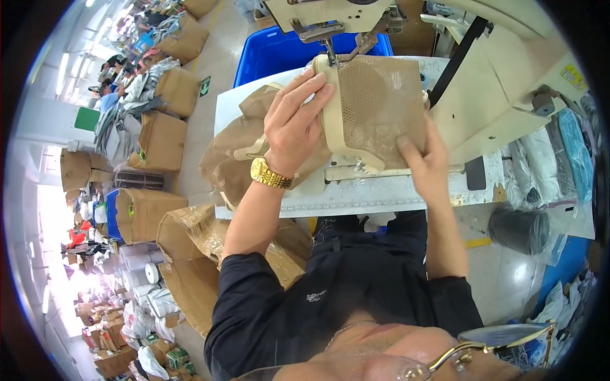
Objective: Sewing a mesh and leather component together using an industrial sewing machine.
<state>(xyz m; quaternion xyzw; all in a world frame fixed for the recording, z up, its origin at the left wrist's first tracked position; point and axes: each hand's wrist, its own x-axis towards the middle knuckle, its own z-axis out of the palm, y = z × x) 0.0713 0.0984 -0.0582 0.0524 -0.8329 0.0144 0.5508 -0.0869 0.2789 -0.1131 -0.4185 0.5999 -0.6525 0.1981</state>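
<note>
A sewing machine's needle and presser foot [330, 51] sit over a tan mesh fabric piece [375, 95] with a cream edging strip [332, 108] and a zipper end at its lower edge. My left hand [293, 117], below a gold watch, has its fingers together, gripping the cream edging just below the presser foot; its thumb is partly hidden. My right hand [424, 159] pinches the mesh's right side, thumb on top and fingers underneath. More tan fabric [222, 159] lies folded to the left on the white worktable [381, 203].
A blue bin [254, 54] stands behind the table. The machine's cream body [489, 108] occupies the right, beside wrapped material bundles [543, 155] and a dark roll [518, 228]. Cardboard boxes [152, 216] and piled goods line the left, with people [108, 95] farther back.
</note>
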